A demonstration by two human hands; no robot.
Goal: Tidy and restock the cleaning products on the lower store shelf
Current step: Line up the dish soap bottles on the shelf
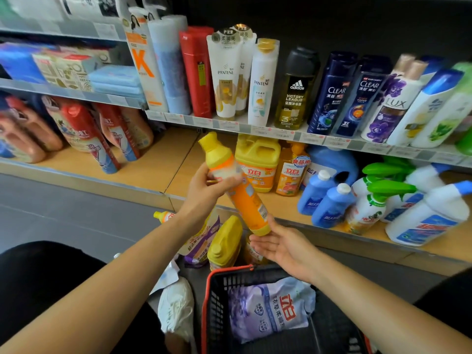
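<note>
my left hand (212, 186) is wrapped round the upper body of the orange bottle (246, 203), just below its yellow cap, fingers curled over the label. the bottle hangs tilted in the air in front of the lower shelf (163, 162), cap up and to the left, base down and to the right. my right hand (279, 245) lies flat and loose under that base, palm up, gripping nothing. its thumb looks to brush the bottom edge, though i can't tell if it bears any weight. i judge the step to be getting this bottle onto the shelf with its kin. to do it well i'd let the right palm take the base, turn the bottle upright before it goes in, and aim for the bare board just left of the yellow jug (258, 159), which stands beside an amber bottle (291, 175). label outward, front in line with the jug. the risk is clipping the jug, or the price rail (229, 125) above with the cap, so i'd go in low and straight. more stock waits: yellow bottles (224, 241) on the floor and a purple pouch (268, 306) in the basket (210, 287).
</note>
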